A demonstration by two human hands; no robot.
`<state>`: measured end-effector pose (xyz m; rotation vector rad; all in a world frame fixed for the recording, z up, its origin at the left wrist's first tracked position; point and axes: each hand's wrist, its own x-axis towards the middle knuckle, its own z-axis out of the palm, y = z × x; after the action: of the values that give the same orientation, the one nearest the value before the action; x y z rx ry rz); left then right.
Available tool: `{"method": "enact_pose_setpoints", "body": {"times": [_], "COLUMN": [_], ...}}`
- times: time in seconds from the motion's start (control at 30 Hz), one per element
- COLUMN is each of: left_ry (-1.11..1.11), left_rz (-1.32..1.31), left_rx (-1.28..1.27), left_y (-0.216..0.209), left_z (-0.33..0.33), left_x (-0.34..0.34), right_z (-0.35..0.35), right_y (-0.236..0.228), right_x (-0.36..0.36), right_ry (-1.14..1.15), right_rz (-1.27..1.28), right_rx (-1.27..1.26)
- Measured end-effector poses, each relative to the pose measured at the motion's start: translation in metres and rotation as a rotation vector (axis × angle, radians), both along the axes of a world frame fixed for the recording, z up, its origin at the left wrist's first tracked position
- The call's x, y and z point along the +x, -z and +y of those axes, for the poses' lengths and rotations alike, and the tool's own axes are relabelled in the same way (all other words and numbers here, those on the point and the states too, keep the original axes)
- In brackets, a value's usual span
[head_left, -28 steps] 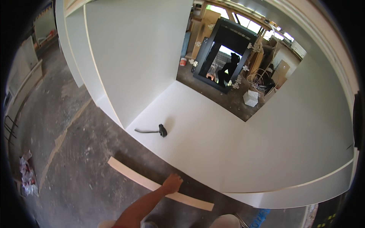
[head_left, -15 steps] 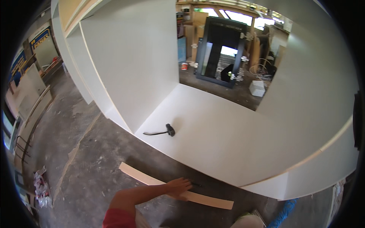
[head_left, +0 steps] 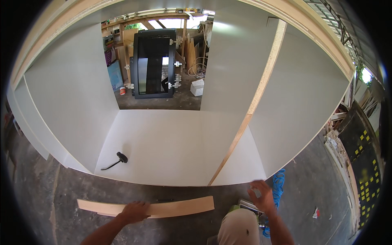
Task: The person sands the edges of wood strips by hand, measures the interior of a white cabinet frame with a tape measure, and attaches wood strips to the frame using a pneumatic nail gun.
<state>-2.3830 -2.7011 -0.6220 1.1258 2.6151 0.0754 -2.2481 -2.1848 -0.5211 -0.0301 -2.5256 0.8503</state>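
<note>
- Wooden strip [head_left: 179,207]: pale, matt, smooth-faced.
- Cabinet base [head_left: 163,141]: white, smooth, low sheen.
- Cabinet divider [head_left: 232,61]: grey-white, smooth, faint glare high up; front edge [head_left: 265,67] tan and grainy, like raw board.
- Floor [head_left: 310,175]: concrete-looking, dull, scuffed and stained.
- Hammer-like tool [head_left: 121,157]: black, mostly matt; material unclear.
- Coiled hose [head_left: 278,188]: blue, shiny, plastic-looking.
- Framed door [head_left: 154,67]: dark frame, glossy reflective glass-like panel; hinges [head_left: 177,64] silvery metal.
- Tool by the knee [head_left: 248,205]: bright metal sheen.
- Trouser knee [head_left: 239,228]: beige cloth, matt, dark spot.
- Upright planks [head_left: 191,55]: bare wood, unvarnished look.
</note>
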Motion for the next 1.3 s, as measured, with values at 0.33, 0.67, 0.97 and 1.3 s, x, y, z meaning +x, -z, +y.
{"method": "enact_pose_setpoints", "body": {"times": [0.33,0.67,0.97,1.3], "left_ry": [0.071,-0.137,-0.417,-0.432], "left_rz": [0.764,1.152,1.206,1.209], "left_rx": [0.322,0.770,1.021,1.057], "left_y": [-0.243,-0.299,-0.282,-0.288], "left_z": [0.013,0.066,0.071,0.047], "left_x": [-0.054,-0.090,-0.106,-0.112], "right_z": [-0.057,-0.070,-0.069,-0.089], "right_y": [-0.132,-0.193,-0.209,-0.230], "right_x": [-0.066,-0.113,-0.127,-0.148], "right_ry": [-0.257,-0.149,-0.102,-0.166], "right_rz": [0.304,0.635,0.800,0.777], "right_rx": [0.024,0.555,0.737,0.723]}}
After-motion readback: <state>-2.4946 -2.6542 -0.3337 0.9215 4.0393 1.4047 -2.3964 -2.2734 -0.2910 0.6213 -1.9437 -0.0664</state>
